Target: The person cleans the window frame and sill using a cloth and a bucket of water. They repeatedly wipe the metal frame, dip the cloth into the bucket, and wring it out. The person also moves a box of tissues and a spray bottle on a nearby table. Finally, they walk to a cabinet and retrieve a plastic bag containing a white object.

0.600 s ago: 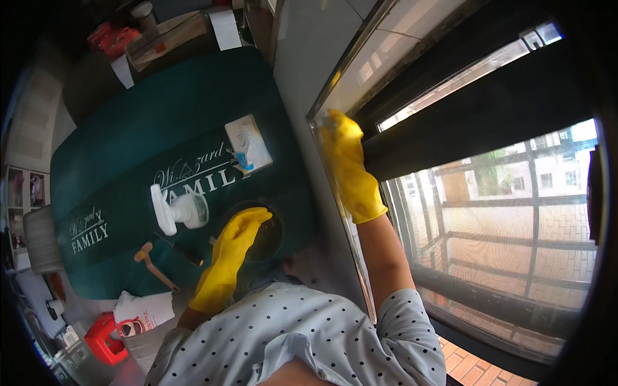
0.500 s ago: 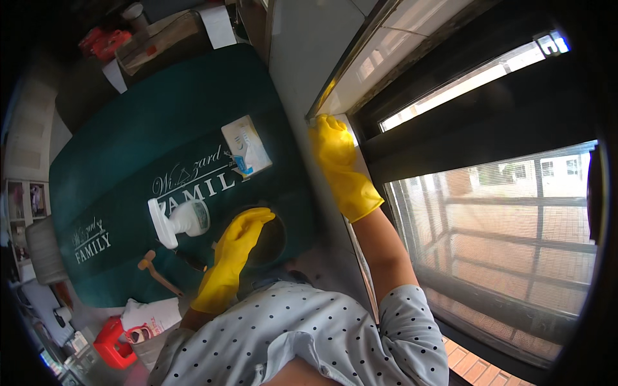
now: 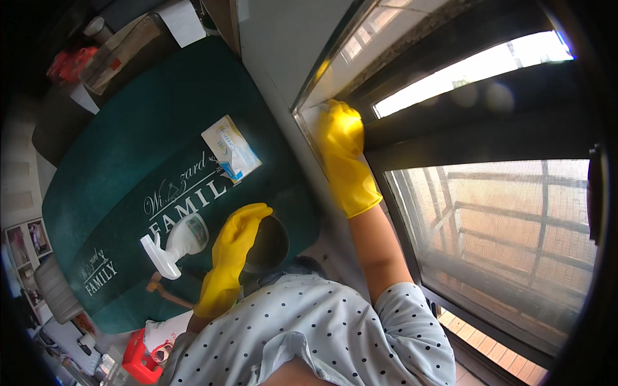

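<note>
Both my hands wear yellow rubber gloves. My left hand (image 3: 233, 248) lies over the rim of a dark round bowl (image 3: 269, 248) on the green table cover (image 3: 129, 167), with its fingers curled on the edge. My right hand (image 3: 344, 151) reaches up and presses against the pale window sill (image 3: 360, 51), where the sill meets the dark window frame (image 3: 476, 135). Its fingers are bent, and I cannot tell whether anything is under them. A white spray bottle (image 3: 177, 244) lies on its side just left of my left hand.
A white and blue packet (image 3: 230, 149) lies on the cover beyond the bowl. A wooden-handled tool (image 3: 164, 293) sits near the table's front edge, with a red object (image 3: 138, 357) below it. A cardboard box (image 3: 122, 51) stands at the far end. A mesh screen (image 3: 502, 238) fills the window.
My right hand has slid a little farther up along the sill. My left hand has stayed on the bowl's rim. The view has shifted slightly.
</note>
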Tool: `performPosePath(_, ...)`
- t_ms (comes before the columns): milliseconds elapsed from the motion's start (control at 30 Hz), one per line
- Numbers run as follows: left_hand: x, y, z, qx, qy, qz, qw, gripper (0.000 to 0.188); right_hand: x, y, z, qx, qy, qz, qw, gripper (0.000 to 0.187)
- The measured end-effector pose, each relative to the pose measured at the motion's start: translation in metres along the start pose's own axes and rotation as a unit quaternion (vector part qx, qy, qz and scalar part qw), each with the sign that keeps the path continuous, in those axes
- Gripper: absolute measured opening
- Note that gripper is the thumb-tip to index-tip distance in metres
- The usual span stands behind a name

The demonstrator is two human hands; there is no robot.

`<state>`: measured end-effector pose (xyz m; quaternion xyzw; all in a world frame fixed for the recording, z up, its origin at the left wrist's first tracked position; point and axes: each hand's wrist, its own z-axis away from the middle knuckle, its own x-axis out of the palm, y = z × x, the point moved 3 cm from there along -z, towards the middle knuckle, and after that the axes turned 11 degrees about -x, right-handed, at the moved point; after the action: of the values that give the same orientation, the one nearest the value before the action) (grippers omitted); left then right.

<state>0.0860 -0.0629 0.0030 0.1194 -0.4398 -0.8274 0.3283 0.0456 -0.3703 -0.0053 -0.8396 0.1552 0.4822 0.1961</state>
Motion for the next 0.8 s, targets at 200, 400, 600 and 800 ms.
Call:
performPosePath(200,0.003,-0.010,-0.004,0.018,-0.038,0.030,0.999,0.030,-0.058,-0.009,0.004,0.145,-0.306,-0.024,0.941,0.023)
performPosePath(400,0.012,-0.004,0.001,0.031,-0.029,-0.037,0.998,0.030,-0.017,-0.010,0.005,-0.045,-0.014,-0.082,0.996,0.029)
performPosePath(600,0.021,-0.007,-0.008,0.036,-0.062,-0.024,0.997,0.031,-0.007,-0.007,0.029,0.189,-0.133,-0.001,0.973,0.027)
performPosePath(800,0.052,-0.007,-0.005,0.075,-0.132,-0.044,0.987,0.031,-0.051,0.042,0.201,0.110,-0.162,0.106,0.975,0.037)
